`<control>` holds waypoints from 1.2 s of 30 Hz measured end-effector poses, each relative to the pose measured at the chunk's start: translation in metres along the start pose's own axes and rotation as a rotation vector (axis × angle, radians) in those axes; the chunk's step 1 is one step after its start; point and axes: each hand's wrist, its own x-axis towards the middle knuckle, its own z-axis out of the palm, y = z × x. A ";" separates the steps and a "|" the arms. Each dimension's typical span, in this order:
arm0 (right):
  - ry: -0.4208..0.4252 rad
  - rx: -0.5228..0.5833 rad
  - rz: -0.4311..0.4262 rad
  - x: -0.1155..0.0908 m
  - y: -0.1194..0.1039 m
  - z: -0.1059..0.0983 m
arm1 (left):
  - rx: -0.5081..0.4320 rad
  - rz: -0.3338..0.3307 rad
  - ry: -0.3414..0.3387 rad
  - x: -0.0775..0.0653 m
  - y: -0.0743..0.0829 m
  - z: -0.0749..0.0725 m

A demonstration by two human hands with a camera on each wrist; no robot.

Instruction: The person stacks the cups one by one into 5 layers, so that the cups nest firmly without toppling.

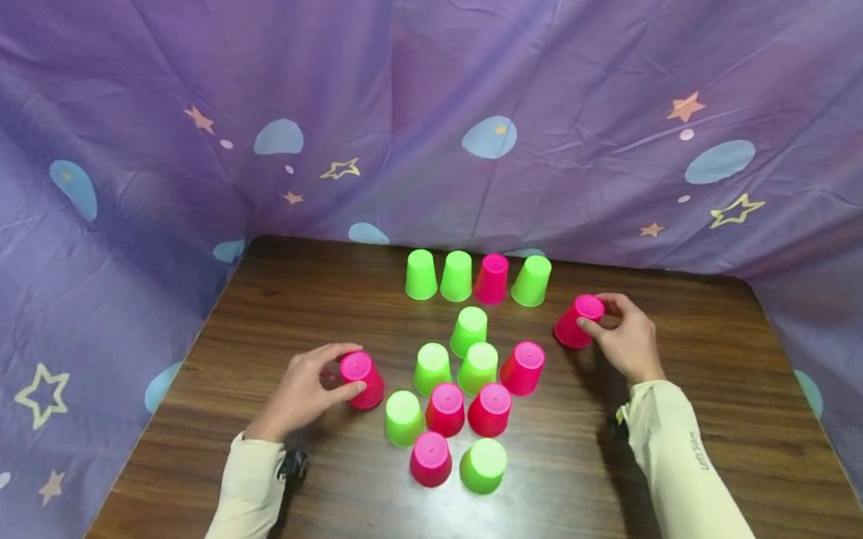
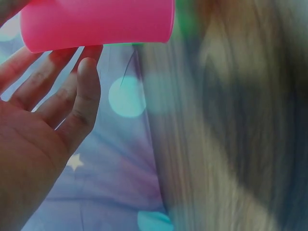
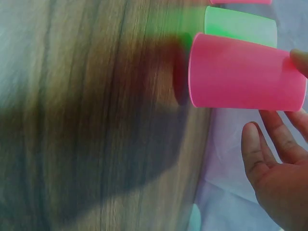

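My left hand (image 1: 308,389) pinches an upside-down pink cup (image 1: 362,380) between thumb and fingers, left of the cluster of cups. On the far right side, my right hand (image 1: 628,337) grips another upside-down pink cup (image 1: 576,323), its thumb on the near side. The right wrist view shows this pink cup (image 3: 245,72) with its rim close to the tabletop; whether it touches is hard to tell. Only part of the left pink cup (image 2: 98,24) appears in the left wrist view, above the fingers.
A back row holds a green cup (image 1: 421,275), two more green ones and a pink cup (image 1: 492,280). Nearer, several green and pink cups, such as a pink cup (image 1: 431,460), stand upside down on the wooden table (image 1: 534,527). A purple curtain (image 1: 430,77) hangs behind.
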 end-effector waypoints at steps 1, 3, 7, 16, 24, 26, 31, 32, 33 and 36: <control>-0.002 0.002 0.006 0.002 0.000 0.001 | 0.006 -0.009 0.009 0.000 -0.001 -0.002; -0.003 0.001 0.012 0.006 0.000 0.003 | 0.014 -0.013 0.020 0.000 -0.003 -0.006; 0.002 0.008 0.024 0.017 0.001 0.006 | 0.016 -0.013 0.016 0.000 -0.004 -0.010; -0.002 0.046 0.140 0.043 -0.003 0.009 | 0.049 -0.042 0.013 -0.003 0.001 -0.015; -0.017 0.069 0.200 0.056 0.001 0.016 | 0.047 -0.032 0.025 -0.005 0.006 -0.016; -0.013 0.065 0.197 0.057 0.001 0.018 | 0.058 -0.006 0.033 -0.003 0.007 -0.017; -0.012 0.071 0.182 0.060 0.000 0.021 | 0.073 0.071 0.075 0.004 0.015 -0.023; -0.011 0.075 0.180 0.060 -0.001 0.022 | 0.074 0.082 0.080 0.006 0.017 -0.025; -0.011 0.075 0.179 0.060 -0.001 0.022 | 0.072 0.092 0.081 0.009 0.019 -0.026; -0.025 0.067 0.171 0.060 -0.002 0.023 | 0.070 0.115 0.073 0.018 0.024 -0.030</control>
